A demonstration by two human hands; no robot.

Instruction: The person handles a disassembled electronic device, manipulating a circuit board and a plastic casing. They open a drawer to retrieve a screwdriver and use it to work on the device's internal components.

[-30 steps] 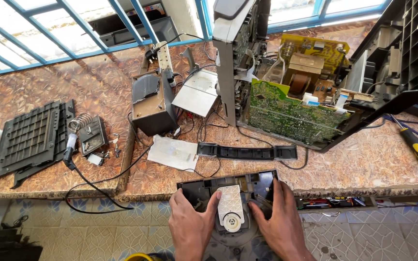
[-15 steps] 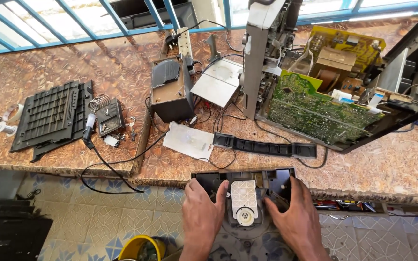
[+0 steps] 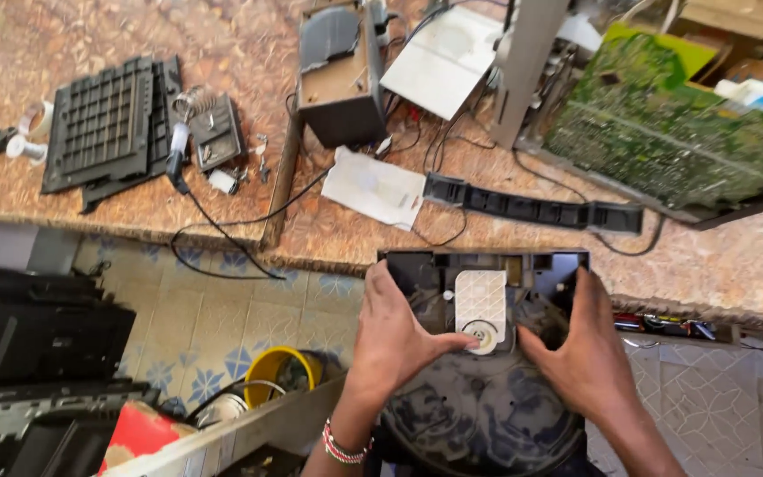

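Both my hands hold a black disc-drive tray mechanism (image 3: 487, 389) just below the table's front edge. A white plastic plate with a round spindle hub (image 3: 481, 305) sits in its middle. My left hand (image 3: 395, 331) grips the left side, its thumb reaching to the hub. On the right side rests my right hand (image 3: 580, 353), fingers spread over the black frame. A beaded band circles my left wrist.
On the patterned table (image 3: 222, 53) lie a black vent grille (image 3: 103, 124), a soldering iron on its stand (image 3: 183, 132), a dark box (image 3: 337, 71), a black slotted strip (image 3: 532, 208) and a green circuit board (image 3: 673, 132). A yellow bucket (image 3: 280, 375) and black casings (image 3: 37, 327) stand on the tiled floor.
The view has dropped and closed in on the mechanism. My left thumb has moved inward onto the spindle hub, while the right hand stays on the right side.
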